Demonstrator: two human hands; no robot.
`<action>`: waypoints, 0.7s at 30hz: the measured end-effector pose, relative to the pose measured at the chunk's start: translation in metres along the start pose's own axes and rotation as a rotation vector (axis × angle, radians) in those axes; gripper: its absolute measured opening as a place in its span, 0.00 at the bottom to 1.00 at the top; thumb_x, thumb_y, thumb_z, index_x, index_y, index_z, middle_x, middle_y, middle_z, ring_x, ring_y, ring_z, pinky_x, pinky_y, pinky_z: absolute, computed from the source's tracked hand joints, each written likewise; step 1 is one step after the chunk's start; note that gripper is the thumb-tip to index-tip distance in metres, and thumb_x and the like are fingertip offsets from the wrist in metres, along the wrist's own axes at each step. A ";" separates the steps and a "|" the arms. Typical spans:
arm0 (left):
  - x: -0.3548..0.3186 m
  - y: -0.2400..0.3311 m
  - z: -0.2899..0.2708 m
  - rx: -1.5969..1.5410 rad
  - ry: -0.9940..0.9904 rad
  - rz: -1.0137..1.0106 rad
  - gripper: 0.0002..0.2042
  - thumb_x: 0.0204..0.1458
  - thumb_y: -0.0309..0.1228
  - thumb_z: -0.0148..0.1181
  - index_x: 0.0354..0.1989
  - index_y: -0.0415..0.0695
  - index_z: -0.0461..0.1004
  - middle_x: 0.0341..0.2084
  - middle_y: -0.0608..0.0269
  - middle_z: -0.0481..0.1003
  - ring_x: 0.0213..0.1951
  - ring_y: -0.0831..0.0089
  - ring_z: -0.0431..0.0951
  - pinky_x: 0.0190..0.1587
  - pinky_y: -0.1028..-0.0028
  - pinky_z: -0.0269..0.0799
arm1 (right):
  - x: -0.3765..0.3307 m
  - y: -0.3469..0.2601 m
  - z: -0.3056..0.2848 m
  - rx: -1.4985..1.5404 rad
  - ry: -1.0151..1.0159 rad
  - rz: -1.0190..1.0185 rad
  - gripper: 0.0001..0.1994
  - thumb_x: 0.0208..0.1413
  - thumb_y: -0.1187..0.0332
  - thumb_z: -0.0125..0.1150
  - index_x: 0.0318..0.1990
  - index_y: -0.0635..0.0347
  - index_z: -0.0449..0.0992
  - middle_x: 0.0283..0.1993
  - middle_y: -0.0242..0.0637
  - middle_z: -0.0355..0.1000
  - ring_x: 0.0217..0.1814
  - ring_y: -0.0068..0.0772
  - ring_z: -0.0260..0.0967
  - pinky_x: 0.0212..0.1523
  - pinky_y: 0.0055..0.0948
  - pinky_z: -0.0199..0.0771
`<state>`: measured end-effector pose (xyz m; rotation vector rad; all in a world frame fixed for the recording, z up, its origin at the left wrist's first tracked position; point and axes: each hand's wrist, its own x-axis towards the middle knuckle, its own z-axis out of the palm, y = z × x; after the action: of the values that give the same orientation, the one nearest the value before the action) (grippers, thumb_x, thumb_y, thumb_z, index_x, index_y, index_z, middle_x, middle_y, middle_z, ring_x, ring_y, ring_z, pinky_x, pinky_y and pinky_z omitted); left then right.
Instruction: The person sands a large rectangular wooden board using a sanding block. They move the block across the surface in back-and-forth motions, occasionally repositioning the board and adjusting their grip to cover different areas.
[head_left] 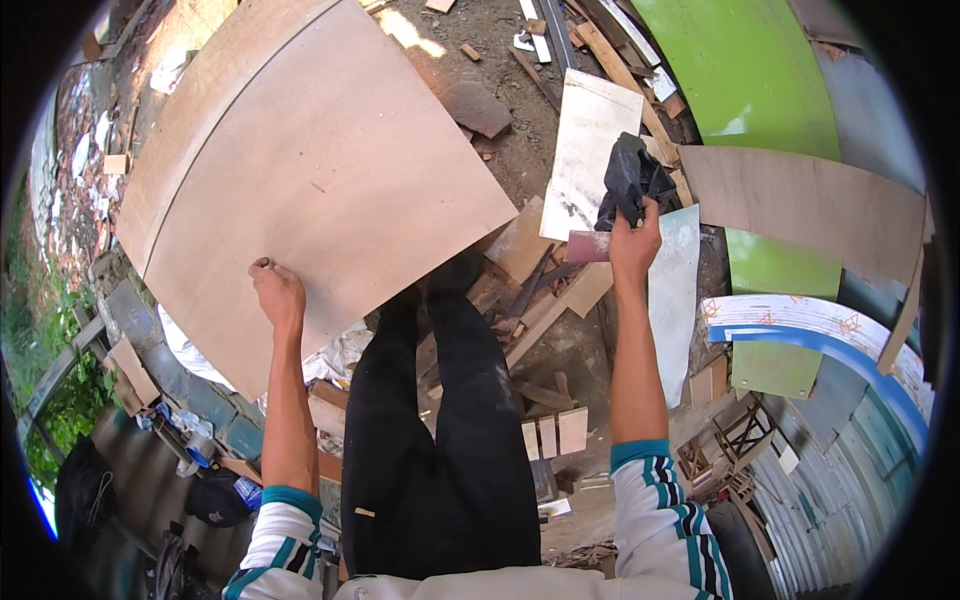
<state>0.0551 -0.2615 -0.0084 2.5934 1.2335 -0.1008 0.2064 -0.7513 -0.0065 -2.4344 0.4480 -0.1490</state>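
A large light-brown plywood sheet (330, 150) lies in front of me on the left, with a dark line running across its far left part. Over its near part is my left hand (278, 292), fingers curled together; whatever they may hold is too small to make out. On the right, my right hand (636, 243) grips a crumpled black plastic bag (630, 175). A reddish-brown flat piece (588, 246) shows beside that hand's wrist; I cannot tell whether the hand touches it. Behind the bag is a white rectangular board (590, 140).
Wood offcuts (545, 315) litter the ground near my feet. At the right stand a green panel (760, 90), a curved plywood strip (800, 190) and a blue-and-white curved board (820, 325). Black bags (215, 497) lie at the lower left, near green plants (60, 345).
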 end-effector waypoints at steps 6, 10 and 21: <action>0.007 0.001 -0.003 0.079 -0.097 -0.003 0.15 0.61 0.28 0.49 0.52 0.31 0.66 0.46 0.31 0.75 0.48 0.40 0.78 0.51 0.51 0.73 | 0.021 0.077 0.011 -0.104 -0.170 0.139 0.25 0.57 0.62 0.68 0.62 0.56 0.73 0.44 0.45 0.81 0.50 0.52 0.78 0.51 0.44 0.74; 0.001 0.008 -0.001 0.130 -0.041 0.074 0.15 0.61 0.28 0.48 0.51 0.31 0.67 0.43 0.33 0.76 0.44 0.42 0.79 0.49 0.53 0.74 | -0.013 0.053 0.022 0.066 -0.313 0.237 0.22 0.59 0.59 0.67 0.58 0.56 0.77 0.40 0.42 0.81 0.46 0.49 0.79 0.50 0.42 0.74; -0.150 0.211 0.036 -0.819 -0.768 0.120 0.09 0.64 0.27 0.54 0.49 0.38 0.69 0.34 0.61 0.74 0.33 0.76 0.74 0.37 0.73 0.73 | -0.119 -0.068 0.011 0.672 -0.820 0.339 0.18 0.62 0.63 0.68 0.58 0.58 0.79 0.38 0.36 0.82 0.30 0.17 0.71 0.32 0.24 0.73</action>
<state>0.1243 -0.5111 0.0278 1.6468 0.6291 -0.4189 0.1171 -0.6531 0.0284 -1.5454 0.3407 0.7065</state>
